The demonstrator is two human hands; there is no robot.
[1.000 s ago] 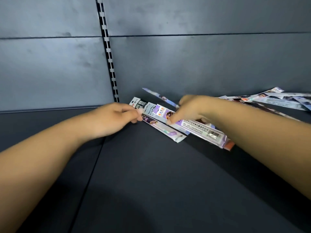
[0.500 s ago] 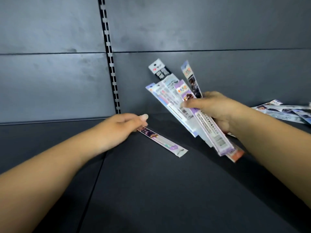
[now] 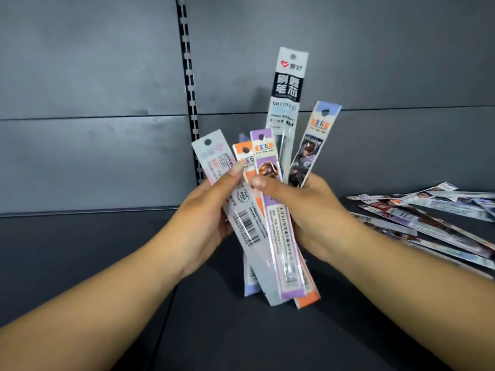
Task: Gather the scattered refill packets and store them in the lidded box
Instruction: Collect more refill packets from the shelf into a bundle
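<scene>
Both hands hold an upright fan of several long refill packets point(image 3: 278, 226) above the dark shelf. My left hand point(image 3: 203, 223) grips the fan's left side, thumb on a pale grey and pink packet point(image 3: 214, 156). My right hand point(image 3: 308, 215) grips the right side, thumb on a purple packet point(image 3: 267, 162). A tall white and black packet point(image 3: 288, 87) and a blue-topped one point(image 3: 316, 140) stick out at the top. More packets point(image 3: 428, 218) lie scattered on the shelf at the right. No lidded box is in view.
The dark shelf board point(image 3: 241, 338) stretches below the hands. Behind stands a grey back panel point(image 3: 93, 103) with a slotted vertical upright point(image 3: 190, 97).
The right hand lifted the bundle off the shelf and stood it upright. The left hand picked up the packet lying in front of it, joined it to the fan and now grips the bundle too.
</scene>
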